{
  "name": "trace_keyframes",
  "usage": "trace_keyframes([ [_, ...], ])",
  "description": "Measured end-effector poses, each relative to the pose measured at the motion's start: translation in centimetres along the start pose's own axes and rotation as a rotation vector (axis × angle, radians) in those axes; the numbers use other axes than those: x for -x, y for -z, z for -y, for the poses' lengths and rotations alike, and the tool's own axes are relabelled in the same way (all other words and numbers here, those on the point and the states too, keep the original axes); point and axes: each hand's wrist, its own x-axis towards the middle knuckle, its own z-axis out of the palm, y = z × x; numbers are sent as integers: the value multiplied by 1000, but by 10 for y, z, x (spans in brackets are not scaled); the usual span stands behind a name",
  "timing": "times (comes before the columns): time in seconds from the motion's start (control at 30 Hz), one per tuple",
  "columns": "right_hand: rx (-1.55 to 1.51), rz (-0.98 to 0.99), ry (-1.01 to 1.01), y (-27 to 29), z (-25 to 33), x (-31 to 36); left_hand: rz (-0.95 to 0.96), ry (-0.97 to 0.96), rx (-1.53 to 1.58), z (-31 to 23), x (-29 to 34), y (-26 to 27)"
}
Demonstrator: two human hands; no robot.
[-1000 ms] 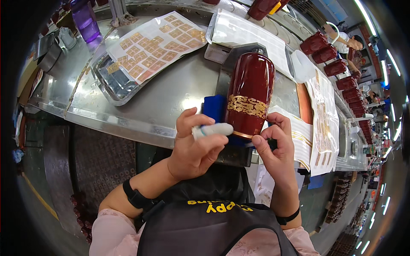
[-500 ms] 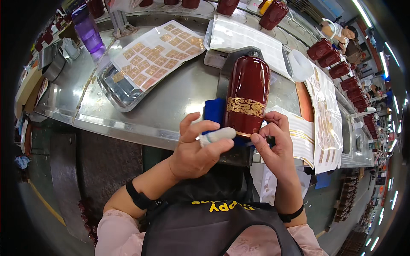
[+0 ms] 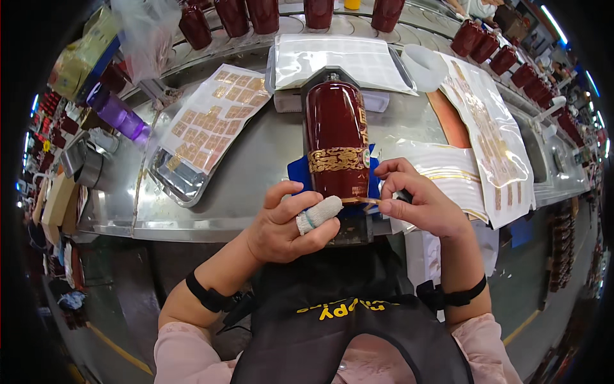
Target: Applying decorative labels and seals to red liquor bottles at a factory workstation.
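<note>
A glossy dark red bottle (image 3: 329,121) lies on a dark cradle with a blue cloth (image 3: 299,170) under it, its base toward me. A wide gold patterned band (image 3: 338,159) runs around it, and gold lettering shows on its right side. My left hand (image 3: 284,224) is closed at the left of the base, its fingers curled and a white cloth finger cover (image 3: 320,215) touching the lower edge. My right hand (image 3: 422,200) pinches the free end of a thin gold strip (image 3: 369,201), whose other end lies along the base rim.
Left stands a metal tray (image 3: 185,185) with a sheet of gold decals (image 3: 214,121) on it. Behind the bottle lies a white sheet (image 3: 332,57) on a tray. To the right are strip sheets (image 3: 441,169), a long decal sheet (image 3: 489,141) and a white bowl (image 3: 425,67). Several red bottles (image 3: 262,16) line the back.
The bottle has turned, bringing gold lettering and a small round label into sight on its right. My right hand has drawn away from the base, with the strip's end now stretched out. The view has shifted.
</note>
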Motion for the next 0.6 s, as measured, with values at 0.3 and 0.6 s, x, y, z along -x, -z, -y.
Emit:
trace_keyframes([
  [0.3,-332,-3,-205,7,-3,6,120,-158,-1,10,-23,3],
  [0.6,-129,48,-55,13,-12,11,160,-208,29,9,-40,-1],
])
